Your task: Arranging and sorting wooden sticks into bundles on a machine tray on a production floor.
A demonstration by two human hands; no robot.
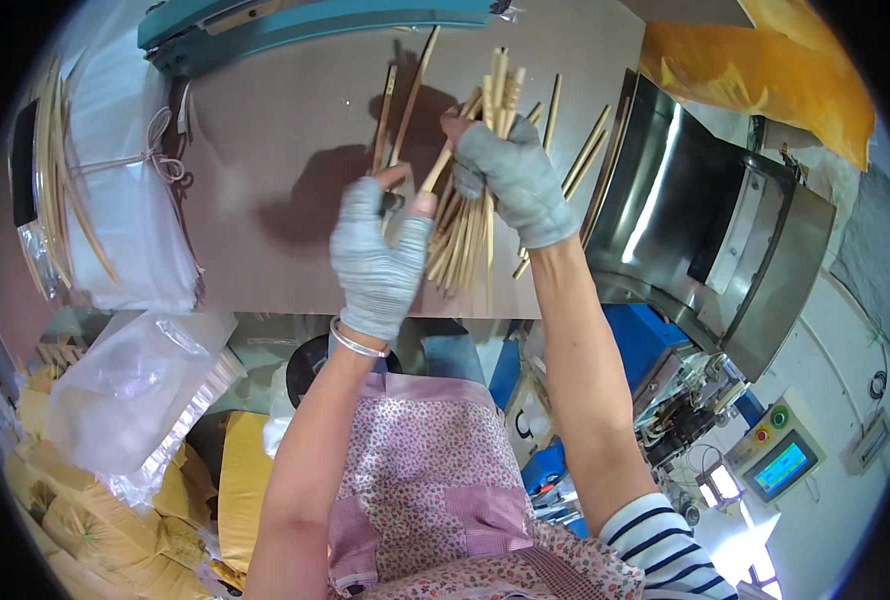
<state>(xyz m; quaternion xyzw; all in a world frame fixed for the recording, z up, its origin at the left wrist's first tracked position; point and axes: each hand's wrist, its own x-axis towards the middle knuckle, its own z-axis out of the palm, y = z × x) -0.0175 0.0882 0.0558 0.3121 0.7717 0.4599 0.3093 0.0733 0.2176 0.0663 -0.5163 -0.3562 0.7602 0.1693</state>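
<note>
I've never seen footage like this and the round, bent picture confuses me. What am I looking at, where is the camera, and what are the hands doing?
The camera sits on a person's head and looks down, so its wide lens bends the edges. Both forearms come up from below. The left hand and right hand, both in grey fingerless gloves, grip a bundle of wooden sticks over a brown table. More sticks lie loose beside it. A tied stack of clear bags lies at the left, and a steel machine stands at the right.

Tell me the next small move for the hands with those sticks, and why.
Probably square up the bundle of thin pale wooden sticks: the right hand in a grey fingerless glove grips it, its ends fan out unevenly, and the left hand pinches one stick at its side.
</note>
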